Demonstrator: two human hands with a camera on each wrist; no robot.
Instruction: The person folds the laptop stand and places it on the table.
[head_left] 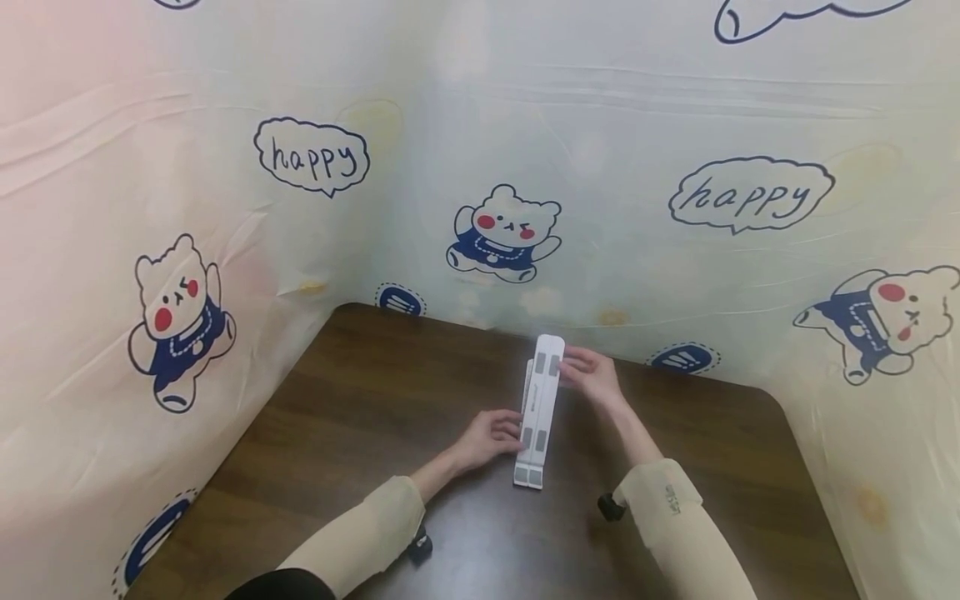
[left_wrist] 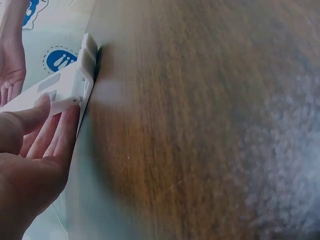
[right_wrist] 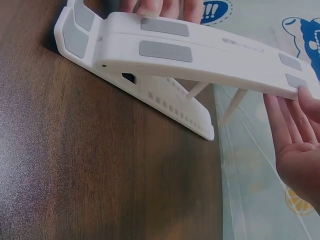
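Setting: dark wood worktop (head_left: 375, 400), walled on 3 sides by a cartoon-bear sheet (head_left: 187, 317).
Item: white folding stand (head_left: 542, 408), mid-worktop, long axis running away from the person, far end propped up on struts.
Left hand (head_left: 487, 437): at the near, low end; fingers (left_wrist: 50, 130) straight, touching its side.
Right hand (head_left: 592, 375): at the raised far end; fingers (right_wrist: 295, 120) relaxed, resting on it.
Room: open wood to left and right; back wall just behind.
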